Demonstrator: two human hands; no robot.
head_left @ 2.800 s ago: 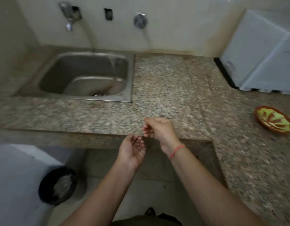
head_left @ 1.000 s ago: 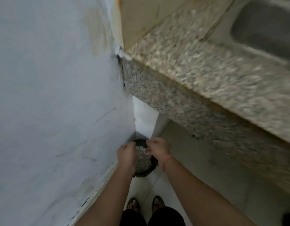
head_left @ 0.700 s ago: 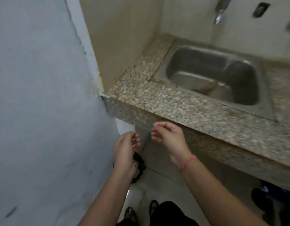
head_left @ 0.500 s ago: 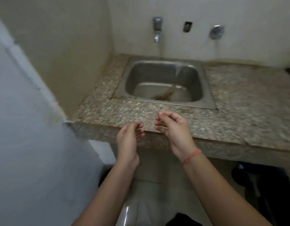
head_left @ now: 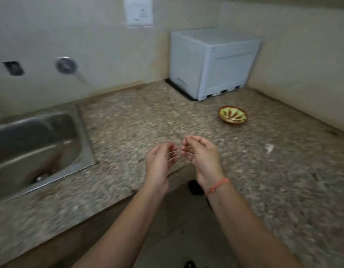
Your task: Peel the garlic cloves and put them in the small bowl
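The person is standing at the inside corner of an L-shaped speckled stone counter [head_left: 140,120], both arms stretched out in front. The left hand [head_left: 160,163] and right hand [head_left: 201,157] hover side by side right over the counter's front edge. Their palms are turned toward each other, and the fingertips are close but not touching. Both hands look relaxed, fingers loosely curled, and nothing shows in either one as far as the blurry shot lets you see. There's a thin orange wristband [head_left: 217,186] on the right wrist.

The small bowl [head_left: 233,123], reddish-brown outside and green with stripes inside, sits on the counter further back and off to the right, well apart from both hands. It's near the front of a white box [head_left: 213,62] parked in the back corner, not touching it. There are some pale streaks inside the bowl, but honestly can't tell if those are garlic cloves or just the pattern. A small white scrap [head_left: 268,148] lies on the counter out to the right of the right hand.

Over on the left a steel sink [head_left: 41,130] is set into the counter. A round metal fitting [head_left: 66,64] sits on the wall above it, and a sheet of paper [head_left: 139,11] is stuck higher up. Floor [head_left: 177,219] shows down between the arms.
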